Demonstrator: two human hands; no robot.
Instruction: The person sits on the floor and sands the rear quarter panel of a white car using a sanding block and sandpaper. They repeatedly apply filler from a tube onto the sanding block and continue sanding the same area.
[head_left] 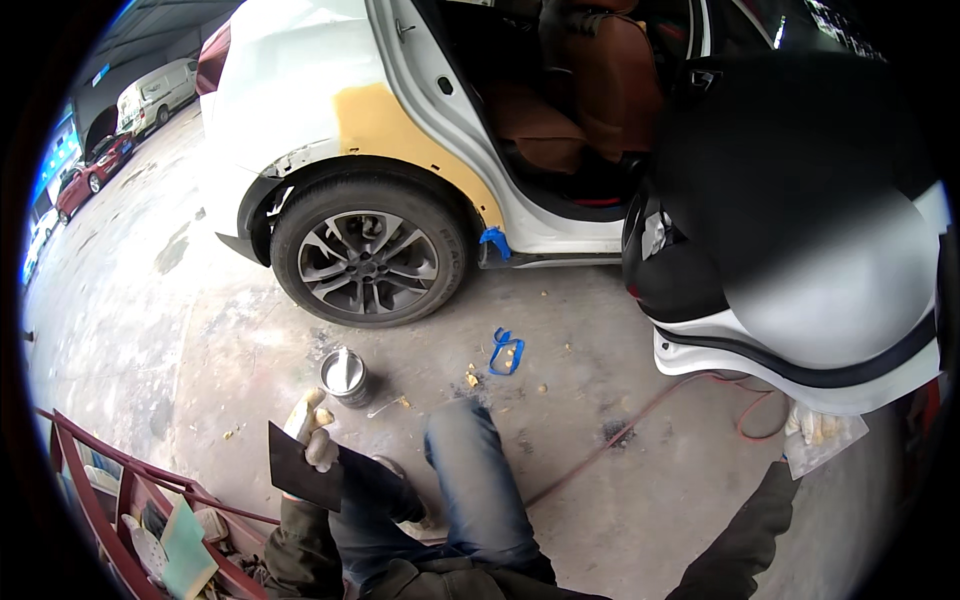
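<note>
My left hand (310, 430), in a stained pale glove, grips a dark flat square board (300, 468) by its upper edge, just above my bent knee in blue jeans (470, 470). A small open metal can (345, 375) stands on the concrete right beyond that hand. My right hand (808, 425), also gloved, is out to the right and closed on a pale, translucent flat scraper (835, 440). It sits right under the hem of a crouching person's black-and-white jacket (790, 330), which hides part of it.
A white car stands ahead with a yellow filler patch (385, 120) over the rear wheel (368, 260) and its rear door open. Blue tape scraps (507, 352) and a red hose (700, 395) lie on the floor. A red tool cart (120, 500) is at my lower left.
</note>
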